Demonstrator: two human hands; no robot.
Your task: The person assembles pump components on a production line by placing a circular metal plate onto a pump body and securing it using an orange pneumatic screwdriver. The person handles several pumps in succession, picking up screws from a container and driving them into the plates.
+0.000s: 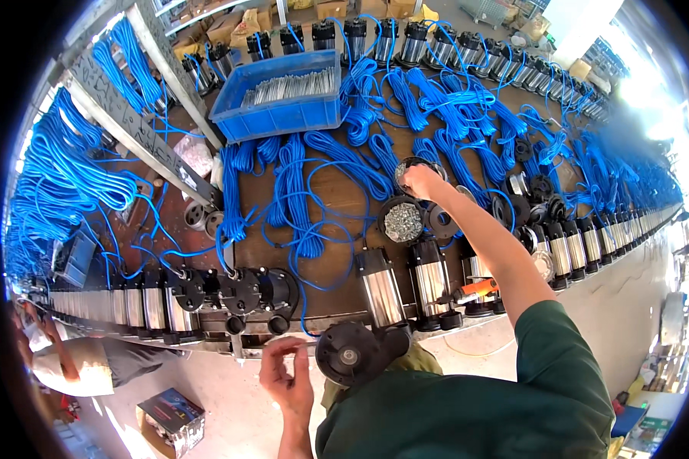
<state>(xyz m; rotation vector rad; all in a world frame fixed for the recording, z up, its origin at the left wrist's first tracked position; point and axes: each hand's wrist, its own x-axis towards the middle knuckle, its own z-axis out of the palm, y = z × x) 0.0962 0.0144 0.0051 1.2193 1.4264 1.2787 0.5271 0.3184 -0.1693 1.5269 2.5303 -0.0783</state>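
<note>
My right hand (422,182) reaches over the bench into a small round dish (406,163); its fingertips are hidden in there. Right beside it, a dark bowl (403,222) holds many small metal fasteners. My left hand (287,376) is low in front of me, thumb and fingers curled together in a pinch. A thin greyish piece shows at its fingertips, too small to name. Just to its right, a round black pump cover (350,355) with a central hub faces up, close against my body. Behind it stand steel-bodied pumps (381,291) with black ends.
Blue cable coils (295,191) cover much of the bench, and a blue crate (275,118) of metal rods stands at the back. Rows of pumps (582,249) line both bench edges. An orange power tool (475,291) lies near my right arm. Another person (76,363) is at the left.
</note>
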